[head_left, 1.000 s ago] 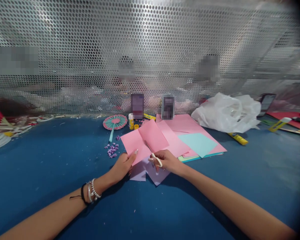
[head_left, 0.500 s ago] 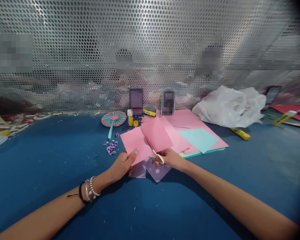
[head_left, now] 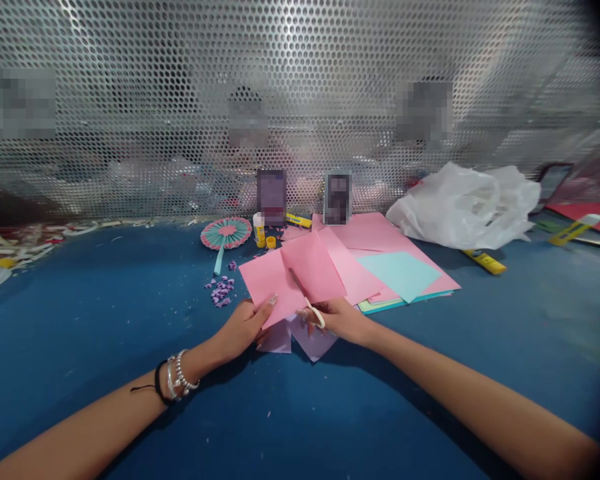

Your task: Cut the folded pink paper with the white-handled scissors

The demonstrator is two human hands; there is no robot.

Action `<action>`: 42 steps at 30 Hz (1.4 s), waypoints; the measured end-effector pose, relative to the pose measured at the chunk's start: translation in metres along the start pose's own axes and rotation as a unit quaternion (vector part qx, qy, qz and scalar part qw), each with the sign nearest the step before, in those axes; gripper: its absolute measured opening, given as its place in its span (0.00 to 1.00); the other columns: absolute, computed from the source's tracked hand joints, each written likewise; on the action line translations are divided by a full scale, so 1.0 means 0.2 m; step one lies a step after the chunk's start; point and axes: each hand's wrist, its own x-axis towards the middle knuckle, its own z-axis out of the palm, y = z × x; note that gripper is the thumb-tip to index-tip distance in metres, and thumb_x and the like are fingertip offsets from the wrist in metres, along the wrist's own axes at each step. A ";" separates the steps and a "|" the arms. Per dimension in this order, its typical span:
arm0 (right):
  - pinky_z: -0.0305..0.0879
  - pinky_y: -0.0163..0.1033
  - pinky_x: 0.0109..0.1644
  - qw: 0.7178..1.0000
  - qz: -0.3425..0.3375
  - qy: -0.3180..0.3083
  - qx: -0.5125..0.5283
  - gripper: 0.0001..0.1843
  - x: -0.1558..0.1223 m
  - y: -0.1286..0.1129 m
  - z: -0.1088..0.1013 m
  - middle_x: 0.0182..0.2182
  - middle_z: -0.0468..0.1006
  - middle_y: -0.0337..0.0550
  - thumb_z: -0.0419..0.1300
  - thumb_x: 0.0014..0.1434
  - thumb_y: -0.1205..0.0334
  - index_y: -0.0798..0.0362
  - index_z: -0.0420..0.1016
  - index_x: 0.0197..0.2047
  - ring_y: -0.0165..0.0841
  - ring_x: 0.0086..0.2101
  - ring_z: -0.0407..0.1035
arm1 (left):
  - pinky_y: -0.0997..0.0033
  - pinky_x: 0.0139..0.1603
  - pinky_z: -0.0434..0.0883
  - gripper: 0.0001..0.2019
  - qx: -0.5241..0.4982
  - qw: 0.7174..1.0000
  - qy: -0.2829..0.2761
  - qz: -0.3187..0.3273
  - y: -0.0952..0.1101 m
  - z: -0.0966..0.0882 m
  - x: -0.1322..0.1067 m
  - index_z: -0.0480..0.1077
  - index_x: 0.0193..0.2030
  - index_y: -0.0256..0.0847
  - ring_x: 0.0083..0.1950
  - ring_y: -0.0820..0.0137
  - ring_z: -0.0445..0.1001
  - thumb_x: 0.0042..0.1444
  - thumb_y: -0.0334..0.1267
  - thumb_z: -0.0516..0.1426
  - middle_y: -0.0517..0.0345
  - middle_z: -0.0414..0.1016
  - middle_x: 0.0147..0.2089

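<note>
On the far left of the blue table (head_left: 110,300), well apart from anyone's fingers, I saw a litter of pale strips (head_left: 37,248). Next came a beaded bracelet (head_left: 180,370) on the person's left wrist, behind the fingers. Past the left fingertips, a little to their left, lay a paper fan (head_left: 229,233) in pink and turquoise, and nearer to them a scatter of purple scraps (head_left: 222,291).

The left hand (head_left: 244,328) had its fingers pinched narrow on the near edge of a pink sheet (head_left: 260,277), thumb on top, holding it up off the table. Beyond that sheet a glue stick (head_left: 259,233) stood upright, with a yellow cap (head_left: 271,243) just beside it. Purple paper (head_left: 314,343) lay lower down, between the two hands.

The right hand (head_left: 341,320) had its fingers curled around the white handle of the scissors (head_left: 319,316); a dark blade lay along the pink sheet, which bent up on the right of it. How far the blades were parted, I couldn't tell.

Beyond the right fingers and to their right sat a paper stack (head_left: 437,277) with a light blue sheet (head_left: 400,272) on top; farther off was a crumpled plastic bag (head_left: 460,207).
</note>
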 end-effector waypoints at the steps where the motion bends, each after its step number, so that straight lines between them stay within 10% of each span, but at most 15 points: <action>1: 0.54 0.32 0.26 1.000 0.000 -0.001 0.000 0.22 0.00 0.00 0.00 0.20 0.66 0.37 0.54 0.55 0.44 0.56 0.68 0.25 0.25 0.22 0.60 | 0.77 0.16 0.55 0.28 0.001 1.000 0.000 0.000 0.00 0.00 0.00 0.59 0.14 0.38 0.14 0.77 0.59 0.61 0.52 0.45 0.61 0.58 0.11; 18: 0.55 0.32 0.25 0.998 -0.043 0.012 -0.044 0.21 0.01 -0.01 -0.01 0.18 0.66 0.37 0.54 0.56 0.47 0.56 0.68 0.22 0.24 0.21 0.59 | 0.77 0.12 0.56 0.26 -0.175 0.983 0.043 -0.017 -0.03 -0.04 0.08 0.65 0.23 0.36 0.12 0.77 0.59 0.58 0.57 0.44 0.63 0.62 0.13; 27: 0.55 0.30 0.22 0.998 -0.017 -0.005 -0.053 0.22 0.02 0.00 -0.02 0.17 0.65 0.35 0.52 0.58 0.48 0.57 0.68 0.22 0.22 0.18 0.57 | 0.78 0.17 0.58 0.28 0.078 0.990 0.116 0.012 0.00 -0.01 0.03 0.61 0.16 0.36 0.15 0.77 0.62 0.59 0.55 0.45 0.60 0.62 0.12; 42: 0.56 0.29 0.22 0.996 -0.042 -0.004 -0.074 0.21 0.03 0.03 -0.02 0.18 0.68 0.37 0.50 0.60 0.50 0.56 0.68 0.24 0.22 0.18 0.60 | 0.77 0.17 0.58 0.28 0.085 0.990 0.111 0.005 0.00 -0.02 0.04 0.63 0.16 0.36 0.15 0.76 0.63 0.59 0.55 0.45 0.59 0.63 0.12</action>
